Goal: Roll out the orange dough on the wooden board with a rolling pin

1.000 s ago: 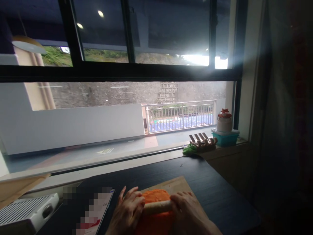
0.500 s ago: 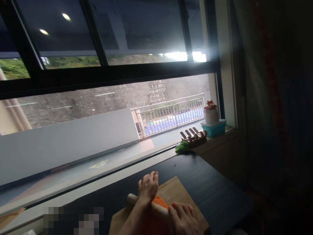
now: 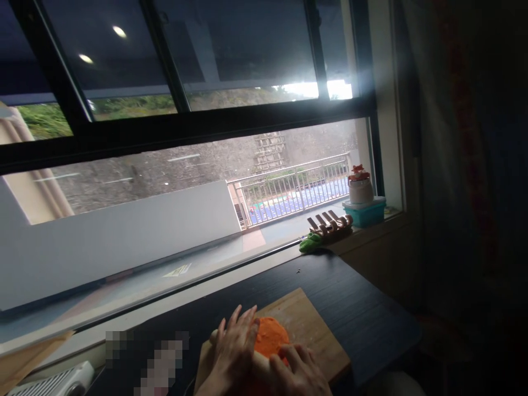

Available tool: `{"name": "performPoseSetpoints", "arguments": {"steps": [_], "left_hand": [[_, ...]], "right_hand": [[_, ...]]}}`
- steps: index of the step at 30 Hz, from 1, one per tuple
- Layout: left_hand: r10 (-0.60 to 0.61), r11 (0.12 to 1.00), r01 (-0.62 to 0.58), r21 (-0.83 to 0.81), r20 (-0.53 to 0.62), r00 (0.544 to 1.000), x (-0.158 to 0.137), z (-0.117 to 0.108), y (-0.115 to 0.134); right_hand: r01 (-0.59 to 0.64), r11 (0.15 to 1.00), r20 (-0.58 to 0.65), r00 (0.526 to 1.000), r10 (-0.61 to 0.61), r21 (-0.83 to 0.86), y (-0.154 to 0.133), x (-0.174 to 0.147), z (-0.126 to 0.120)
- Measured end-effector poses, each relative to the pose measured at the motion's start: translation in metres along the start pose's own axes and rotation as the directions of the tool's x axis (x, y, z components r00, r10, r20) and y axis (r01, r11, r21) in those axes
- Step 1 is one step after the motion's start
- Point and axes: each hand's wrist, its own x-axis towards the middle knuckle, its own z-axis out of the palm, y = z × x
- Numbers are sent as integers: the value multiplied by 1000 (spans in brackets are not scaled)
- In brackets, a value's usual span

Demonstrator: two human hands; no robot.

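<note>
No words or numbers could be read; a triangular sign (image 3: 177,270) on the walkway floor (image 3: 144,281) was too blurred to decipher.

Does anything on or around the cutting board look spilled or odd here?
Only something minor: a few tiny specks lie on the dark tabletop beyond the cutting board, perhaps stray crumbs, though too small to identify. Nothing else stands out; the visible orange dough lies on the board.

A red-topped jar (image 3: 361,191) stands on a teal box (image 3: 365,214) on the windowsill (image 3: 206,289); a green bundle (image 3: 310,243) lies left of them; outside runs a metal railing (image 3: 302,193).
</note>
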Motion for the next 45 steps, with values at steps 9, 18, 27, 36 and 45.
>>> {"name": "performPoseSetpoints", "arguments": {"steps": [9,18,27,36,45], "left_hand": [[-61,975,25,-219,-155,986,98,-3,51],[-131,971,102,-215,-123,984,58,-4,39],[45,983,-39,-180,34,998,7,7,-12],[-40,972,27,-232,-51,998,98,6,39],[35,994,-34,-105,2,999,66,2,30]], "right_hand": [[-77,997,166,983,77,-8,37,44,-39],[-2,998,-64,998,-3,-67,20,21,1],[-7,998,-198,980,-5,-59,1,19,26],[-24,995,282,958,49,-94,40,53,-30],[49,993,194,981,-28,-105,30,31,-21]]}}
